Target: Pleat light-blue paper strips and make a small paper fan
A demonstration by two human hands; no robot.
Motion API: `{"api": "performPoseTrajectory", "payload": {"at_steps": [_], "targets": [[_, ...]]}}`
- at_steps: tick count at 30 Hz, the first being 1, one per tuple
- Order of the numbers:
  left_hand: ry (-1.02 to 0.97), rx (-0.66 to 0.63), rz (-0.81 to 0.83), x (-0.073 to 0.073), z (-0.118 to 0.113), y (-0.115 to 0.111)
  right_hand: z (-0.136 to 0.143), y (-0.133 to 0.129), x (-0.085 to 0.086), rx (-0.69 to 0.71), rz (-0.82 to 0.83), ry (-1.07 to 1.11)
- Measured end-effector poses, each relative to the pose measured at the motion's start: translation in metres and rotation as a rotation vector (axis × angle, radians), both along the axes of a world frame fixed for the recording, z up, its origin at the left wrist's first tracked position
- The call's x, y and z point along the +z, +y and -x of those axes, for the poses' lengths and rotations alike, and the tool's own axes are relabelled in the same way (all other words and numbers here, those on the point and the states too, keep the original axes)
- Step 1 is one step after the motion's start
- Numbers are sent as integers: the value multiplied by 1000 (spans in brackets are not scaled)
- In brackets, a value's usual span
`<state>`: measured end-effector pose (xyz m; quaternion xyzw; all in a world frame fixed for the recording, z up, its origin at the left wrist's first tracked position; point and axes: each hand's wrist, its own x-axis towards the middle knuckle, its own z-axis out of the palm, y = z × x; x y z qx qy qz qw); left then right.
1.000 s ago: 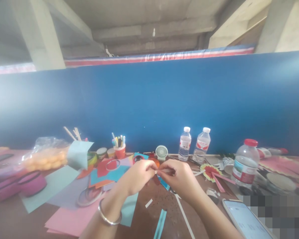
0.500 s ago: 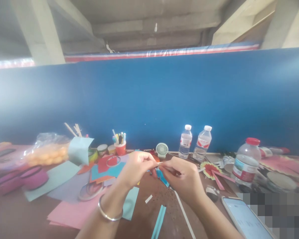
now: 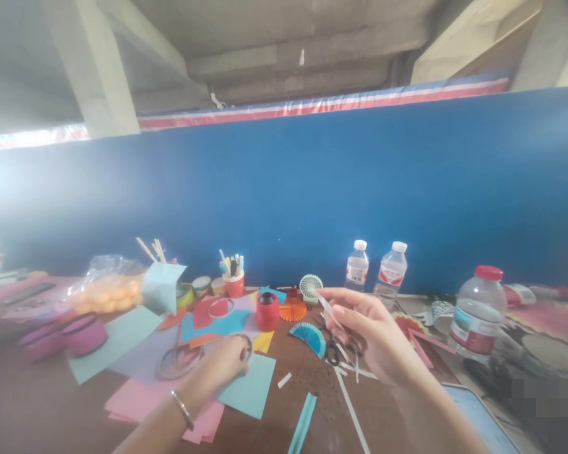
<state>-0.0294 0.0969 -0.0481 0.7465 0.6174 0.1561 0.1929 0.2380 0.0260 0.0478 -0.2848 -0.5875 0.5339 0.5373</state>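
Note:
My left hand (image 3: 227, 366), a silver bangle on its wrist, is over the light blue paper sheet (image 3: 253, 394), its fingers closed on a thin ring (image 3: 250, 345) that looks like a roll of tape. Raised on the right, my right hand (image 3: 366, 325) pinches a narrow white strip (image 3: 329, 307) between thumb and fingers. Below it lie black-handled scissors (image 3: 332, 353) and loose white strips (image 3: 353, 410). A pleated blue paper fan (image 3: 310, 338) rests just left of the scissors, and an orange pleated fan (image 3: 292, 309) sits behind it.
Coloured paper sheets (image 3: 139, 400) and more rings (image 3: 177, 364) cover the left side. A red roll-shaped object (image 3: 267, 311), a pen cup (image 3: 234, 285) and a small fan (image 3: 311, 287) stand behind. Water bottles (image 3: 390, 271) and a larger red-capped bottle (image 3: 478, 315) stand right; folded blue strips (image 3: 303, 422) lie in front.
My hands, together before, have parted. The left moved down and left to the ring; the right moved slightly right, keeping the white strip. The blue fan and scissors show more fully.

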Motion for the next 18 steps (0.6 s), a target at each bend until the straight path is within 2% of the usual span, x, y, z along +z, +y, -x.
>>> {"api": "performPoseTrajectory", "payload": {"at_steps": [2, 3, 7, 9, 11, 15, 17, 18], "targets": [[42, -40, -63, 14, -8, -7, 5, 1, -1, 35, 7, 25], [-41, -50, -126, 27, -16, -13, 6, 1, -2, 47, 9, 33], [-562, -185, -138, 91, -58, -46, 8, 1, -3, 81, 22, 20], [-643, -191, -211, 112, -76, -58, 9, 1, -3, 78, 40, 6], [-624, -183, -288, 121, -86, -63, 9, -1, -1, 73, 56, -15], [-463, -182, -425, 120, -90, -63, 10, -3, 2, 79, 70, -99], [-344, -187, -535, 118, -87, -65, 7, 1, -1, -2, 85, -201], [-285, -182, -632, 118, -85, -67, 5, 4, -2, -96, 96, -289]]}}
